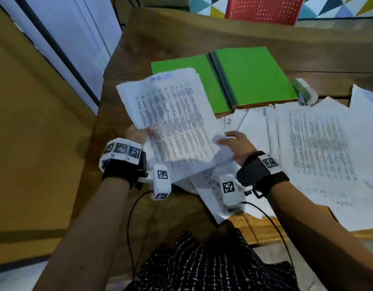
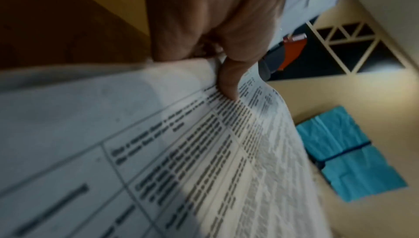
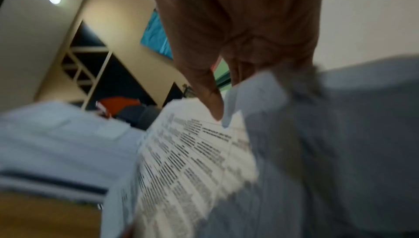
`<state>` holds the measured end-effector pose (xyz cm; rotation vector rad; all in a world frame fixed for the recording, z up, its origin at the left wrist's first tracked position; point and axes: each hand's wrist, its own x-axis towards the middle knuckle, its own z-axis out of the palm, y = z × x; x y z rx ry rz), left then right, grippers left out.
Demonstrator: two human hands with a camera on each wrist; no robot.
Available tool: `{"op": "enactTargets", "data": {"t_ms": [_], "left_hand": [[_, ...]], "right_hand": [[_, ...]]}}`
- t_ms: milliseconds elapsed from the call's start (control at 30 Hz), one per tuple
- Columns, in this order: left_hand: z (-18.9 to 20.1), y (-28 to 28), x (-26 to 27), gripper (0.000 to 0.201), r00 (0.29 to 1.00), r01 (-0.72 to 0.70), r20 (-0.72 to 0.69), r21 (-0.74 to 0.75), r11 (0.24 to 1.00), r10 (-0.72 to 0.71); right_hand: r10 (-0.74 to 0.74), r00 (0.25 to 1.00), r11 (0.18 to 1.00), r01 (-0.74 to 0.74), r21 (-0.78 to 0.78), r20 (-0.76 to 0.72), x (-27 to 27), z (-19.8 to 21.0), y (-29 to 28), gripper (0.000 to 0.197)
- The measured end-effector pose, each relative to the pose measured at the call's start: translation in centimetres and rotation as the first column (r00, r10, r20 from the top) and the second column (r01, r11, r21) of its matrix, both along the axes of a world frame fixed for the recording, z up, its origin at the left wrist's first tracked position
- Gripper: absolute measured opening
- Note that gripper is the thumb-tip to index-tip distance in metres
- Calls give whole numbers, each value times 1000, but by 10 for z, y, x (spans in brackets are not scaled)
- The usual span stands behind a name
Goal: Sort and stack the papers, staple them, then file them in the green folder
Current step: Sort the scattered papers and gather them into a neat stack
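mid-sort: sheaf of printed sheets (image 1: 173, 120) held above the table, left hand (image 1: 137, 134) and right hand (image 1: 236, 143) pinching its edges; loose papers (image 1: 319, 148) unsorted, stapler (image 1: 304, 91) untouched, green folder (image 1: 254, 76) open, empty.

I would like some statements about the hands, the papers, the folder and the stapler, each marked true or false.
1. The green folder lies open on the table. True.
2. The left hand holds a stack of papers. True.
3. The stapler lies inside the folder. False: it lies on the table, right of the folder.
4. The right hand is open and holds nothing. False: it pinches the stack's corner.
5. Loose papers lie right of the held stack. True.
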<state>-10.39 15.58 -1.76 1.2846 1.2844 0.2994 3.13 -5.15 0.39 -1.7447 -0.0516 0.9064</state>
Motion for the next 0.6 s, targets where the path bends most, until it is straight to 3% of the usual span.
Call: {"op": "enactTargets", "data": {"t_ms": [100,167,267,333,433,533,600], "left_hand": [[-12,-8,-7,29,985,139,-122,110,984,-125],[-19,-13,-9,28,970,189,-179,121,974,-166],[-28,-15,-13,39,944,193,-290,90,977,-160],[-33,-17,-16,44,935,168,-336,122,978,-118],[-36,-26,-14,61,914,137,-404,238,962,-30],[-37,-41,-7,74,863,180,-505,364,914,31],[-34,-50,-1,80,832,208,-550,433,877,74]], "right_hand": [[295,951,931,-264,-251,95,-7,-20,6,15],[400,911,867,-338,-365,106,-15,-33,11,18],[438,869,822,-285,-492,229,-32,-39,15,64],[486,799,806,-255,-533,353,-45,-40,16,76],[672,645,653,-283,-702,364,-54,-49,14,70],[741,604,559,-314,-767,293,-49,-45,12,54],[738,606,576,-339,-743,296,-36,-39,8,48]]}}
